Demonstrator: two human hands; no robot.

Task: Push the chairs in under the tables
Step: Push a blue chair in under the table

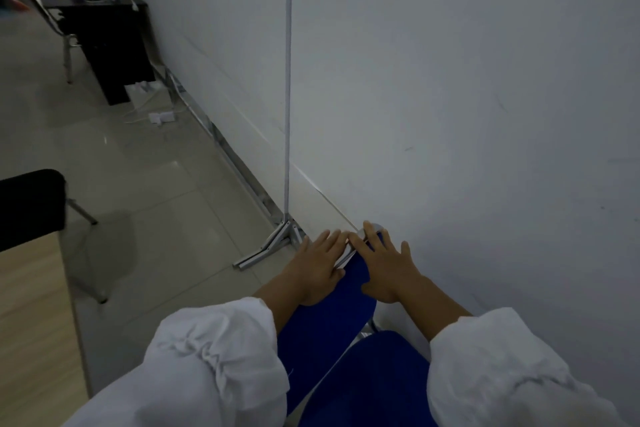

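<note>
A blue padded chair with a silver metal frame stands right below me, its backrest top close to the white partition wall. My left hand rests on the left side of the backrest top, fingers straight over the metal rail. My right hand lies flat beside it with fingers spread, on the right side of the same edge. Part of the blue seat shows between my white sleeves. No table is visible in front of this chair.
A wooden table with a black chair at it sits at the left edge. Far back left are a black desk and a metal-framed chair. A power strip and the partition's metal foot lie on the tiled floor.
</note>
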